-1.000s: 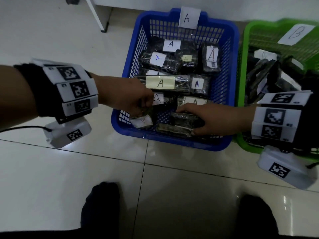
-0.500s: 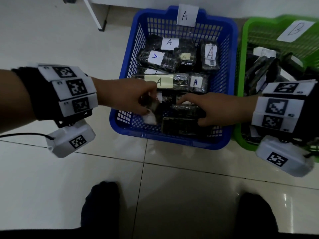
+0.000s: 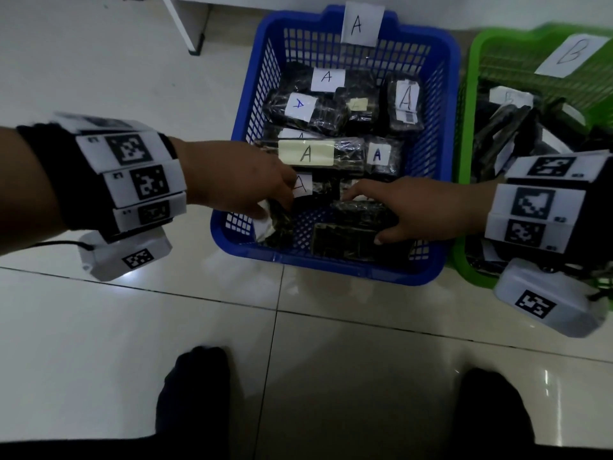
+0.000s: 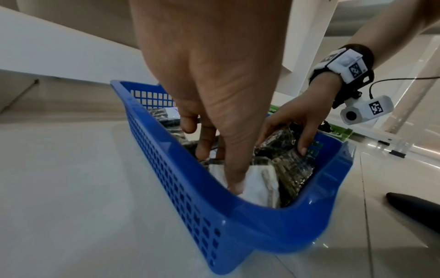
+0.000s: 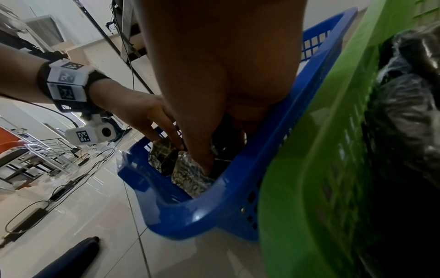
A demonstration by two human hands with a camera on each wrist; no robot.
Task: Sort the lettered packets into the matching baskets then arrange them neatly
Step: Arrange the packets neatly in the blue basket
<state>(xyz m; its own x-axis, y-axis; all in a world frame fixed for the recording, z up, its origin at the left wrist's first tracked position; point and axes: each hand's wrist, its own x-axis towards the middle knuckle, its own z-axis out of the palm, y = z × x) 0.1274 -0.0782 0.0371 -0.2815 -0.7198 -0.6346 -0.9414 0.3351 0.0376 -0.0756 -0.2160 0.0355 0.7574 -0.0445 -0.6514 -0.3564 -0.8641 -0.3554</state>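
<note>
green basket [image 3: 466,144] cut off at right, its packets' [image 3: 504,137] letters blurred, left hand [image 3: 232,184] overlapping one label [image 3: 303,185]

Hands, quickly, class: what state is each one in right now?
Left hand: pinches the corner packet in the blue basket.
Right hand: grips the front packet.

The head view looks steeply down on the blue basket [image 3: 331,265] from above, taking in both wrists and the floor [image 3: 132,343] before it. The left wrist view sits close over the basket's near left corner, facing along the left hand [image 4: 214,84] to a packet [image 4: 259,184]. The right wrist view peers in from the basket's right, beside the green basket [image 5: 309,169]. All share the basket's near end.
</note>
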